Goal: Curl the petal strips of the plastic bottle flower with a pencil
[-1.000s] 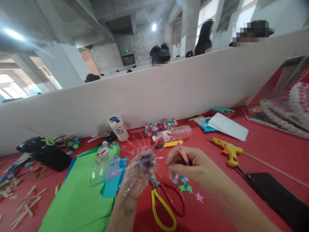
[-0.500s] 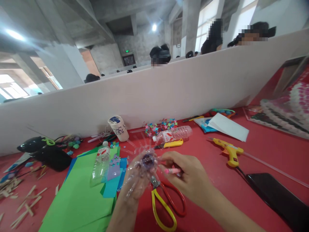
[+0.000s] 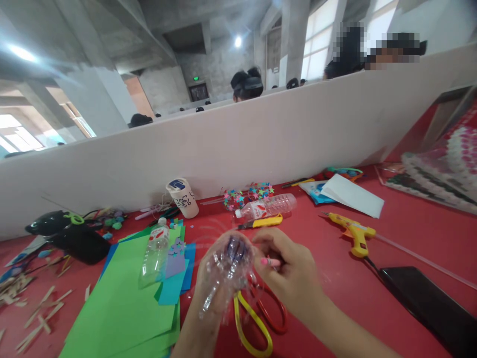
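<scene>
My left hand (image 3: 207, 272) is closed around a clear plastic piece cut into thin splayed strips (image 3: 231, 273), with a dark purple centre (image 3: 237, 248). Motion smears the strips. Close by on the right, my right hand (image 3: 296, 268) grips a slim pink stick like a marker or crayon (image 3: 271, 261), its pink end toward the plastic piece. Whether the right fingertips touch the plastic I cannot tell. Below both hands lie scissors with one yellow handle (image 3: 258, 319) and one red handle (image 3: 280, 311); their blades are hidden by the left hand and the plastic.
Behind the hands lie a yellow cutter (image 3: 267, 221), a clear bottle (image 3: 276, 205) and a paper cup (image 3: 185, 201). Green sheets (image 3: 122, 293) with another bottle (image 3: 153, 256) are left; a yellow glue gun (image 3: 352, 230) and black case (image 3: 428, 298) are right. A white partition (image 3: 223, 149) bounds the table.
The plastic piece has turned and shifted slightly right and down in my left hand. My right hand, still gripping the pink stick, has drawn a little to the right. A person beyond the partition moved right.
</scene>
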Tool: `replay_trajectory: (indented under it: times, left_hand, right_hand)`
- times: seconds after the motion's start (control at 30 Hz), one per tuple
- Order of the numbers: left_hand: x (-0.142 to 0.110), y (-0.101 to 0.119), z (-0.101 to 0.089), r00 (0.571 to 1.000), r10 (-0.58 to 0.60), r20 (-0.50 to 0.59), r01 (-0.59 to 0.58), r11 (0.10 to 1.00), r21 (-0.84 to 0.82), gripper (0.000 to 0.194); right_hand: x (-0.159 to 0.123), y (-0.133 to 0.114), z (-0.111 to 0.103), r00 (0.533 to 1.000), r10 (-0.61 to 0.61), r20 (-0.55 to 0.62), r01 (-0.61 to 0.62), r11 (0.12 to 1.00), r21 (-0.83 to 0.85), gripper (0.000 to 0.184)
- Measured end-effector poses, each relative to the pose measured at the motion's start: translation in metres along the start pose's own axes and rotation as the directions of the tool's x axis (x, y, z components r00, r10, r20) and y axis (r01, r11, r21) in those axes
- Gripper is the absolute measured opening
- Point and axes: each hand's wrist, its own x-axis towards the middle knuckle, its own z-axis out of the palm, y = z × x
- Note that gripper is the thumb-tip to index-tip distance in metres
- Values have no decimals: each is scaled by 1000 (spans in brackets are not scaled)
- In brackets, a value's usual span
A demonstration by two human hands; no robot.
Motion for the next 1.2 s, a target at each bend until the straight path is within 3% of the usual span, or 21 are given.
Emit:
replay_trajectory:
  times: [0.1, 0.17, 0.27, 0.4, 0.6, 0.93, 1.2]
  left_hand:
    - [3, 1, -1, 995, -26, 95, 24, 999, 27, 11]
    - [5, 1, -2, 995, -38, 94, 35, 999, 30, 13]
    - [5, 0, -3, 998, -34, 52, 31, 998, 58, 12]
    - [2, -1, -4, 996, 10, 88, -22, 989, 145, 13]
    - [0, 3, 1, 991, -4, 136, -15, 990, 139, 14]
    - [1, 2, -2, 983, 34, 179, -72, 974, 214, 17]
    - [5, -1, -8, 991, 28, 135, -51, 984, 170, 15]
  right_hand:
    - [2, -2, -1, 990, 123, 64, -129, 986, 105, 9]
    - [4, -3, -3, 984, 146, 100, -161, 974, 157, 8]
    - [5, -3, -4, 983, 152, 107, -169, 969, 179, 8]
    - [5, -4, -4, 978, 173, 120, -193, 965, 177, 10]
    - [3, -5, -3, 968, 205, 146, -237, 939, 249, 9]
    - [6, -3, -2, 932, 286, 222, -356, 833, 424, 12]
    - [6, 1, 1, 947, 249, 204, -315, 851, 420, 10]
